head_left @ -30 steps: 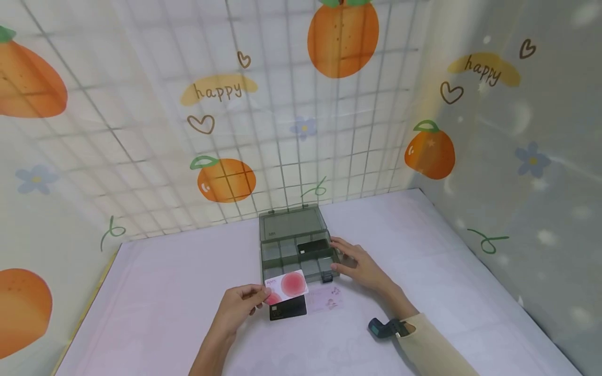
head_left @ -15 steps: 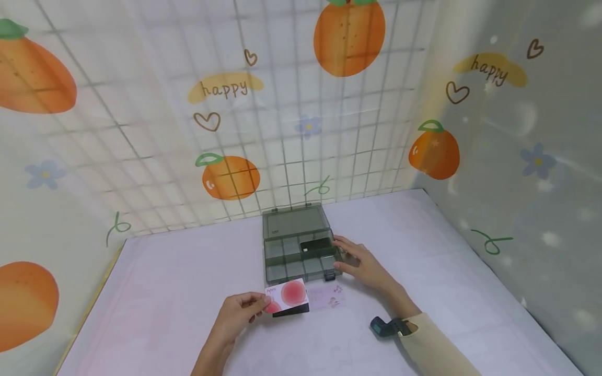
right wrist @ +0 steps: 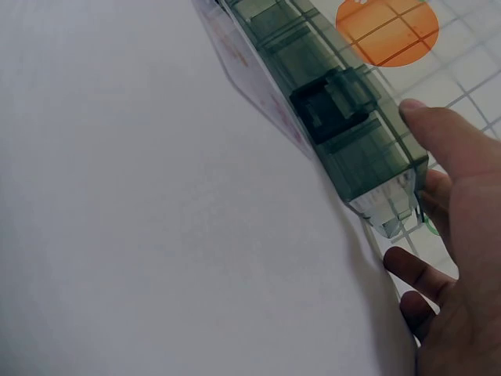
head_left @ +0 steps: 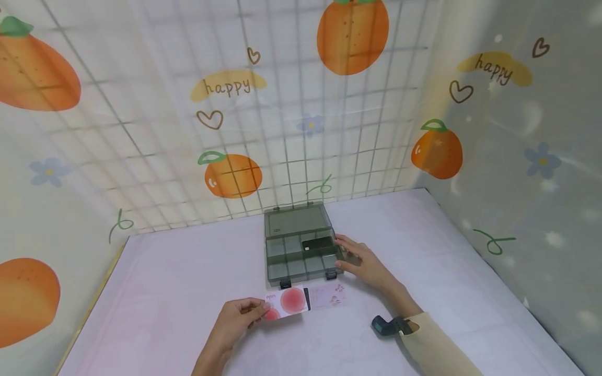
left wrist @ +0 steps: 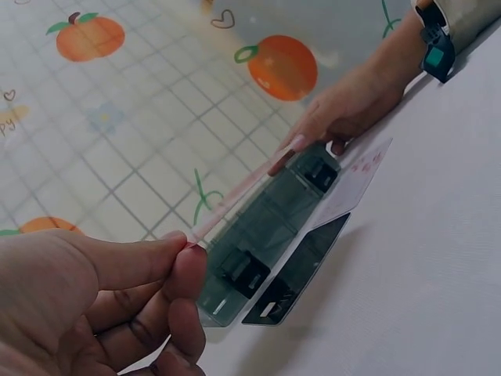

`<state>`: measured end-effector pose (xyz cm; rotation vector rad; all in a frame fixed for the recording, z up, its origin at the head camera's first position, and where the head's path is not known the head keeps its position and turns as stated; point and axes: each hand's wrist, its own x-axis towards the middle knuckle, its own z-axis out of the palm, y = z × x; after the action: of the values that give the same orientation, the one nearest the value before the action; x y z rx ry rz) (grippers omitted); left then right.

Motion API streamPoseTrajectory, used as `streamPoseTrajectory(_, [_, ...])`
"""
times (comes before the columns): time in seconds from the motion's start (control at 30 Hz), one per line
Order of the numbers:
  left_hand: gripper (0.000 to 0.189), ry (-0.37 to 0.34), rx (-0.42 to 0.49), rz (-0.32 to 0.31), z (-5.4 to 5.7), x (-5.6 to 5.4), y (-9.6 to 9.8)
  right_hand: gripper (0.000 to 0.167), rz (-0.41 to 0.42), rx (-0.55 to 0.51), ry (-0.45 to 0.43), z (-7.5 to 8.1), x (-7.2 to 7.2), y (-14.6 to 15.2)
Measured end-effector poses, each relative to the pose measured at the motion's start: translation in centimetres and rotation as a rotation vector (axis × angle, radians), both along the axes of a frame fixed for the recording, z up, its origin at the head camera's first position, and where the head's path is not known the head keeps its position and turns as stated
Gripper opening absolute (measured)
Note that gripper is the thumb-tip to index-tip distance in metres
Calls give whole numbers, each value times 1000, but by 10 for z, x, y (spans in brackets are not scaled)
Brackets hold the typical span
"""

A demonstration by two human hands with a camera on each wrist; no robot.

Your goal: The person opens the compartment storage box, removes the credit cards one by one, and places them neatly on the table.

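Note:
My left hand [head_left: 236,318] pinches the left end of a white card with red circles [head_left: 292,300] between thumb and fingers. The card is held above a black card [left wrist: 305,266] lying on the table, and in the head view it covers most of it. A pale pink card [head_left: 328,295] lies to the right of the black one. Behind them is a grey-green see-through compartment box [head_left: 297,222], its lid folded back; a black card [head_left: 317,244] sits in its back right part. My right hand [head_left: 366,267], fingers spread, rests against the box's right side.
Two dark latches stick out from the box's front, a left one [head_left: 285,283] and a right one [head_left: 331,273]. The white tabletop [head_left: 188,271] is bounded by a curtain [head_left: 263,120] with printed oranges behind and at the sides.
My left hand has drawn the white card down and toward me, over the black card and off the box's front edge. My right hand stays at the box's side. The view has shifted slightly.

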<state>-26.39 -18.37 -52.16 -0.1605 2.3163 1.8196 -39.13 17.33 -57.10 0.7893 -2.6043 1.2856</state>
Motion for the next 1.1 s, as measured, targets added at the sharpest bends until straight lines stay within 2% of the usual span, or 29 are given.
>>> streamPoseTrajectory(0.23, [29,-26,3,-18,-3,4,-3,67,-11,0,-28,0,1,0])
streamPoseTrajectory(0.57, [26,-18,-2,-14,-9,8,-4,65,-10,11,5,1,1,0])
streamPoseTrajectory(0.87, [28,-13,-31,-53,-10,14,-2,68,-26,32,-46,4,3,-1])
streamPoseTrajectory(1.1, [27,5,-5,-83,-10,16,-2,67,-30,35,-27,2,2,0])
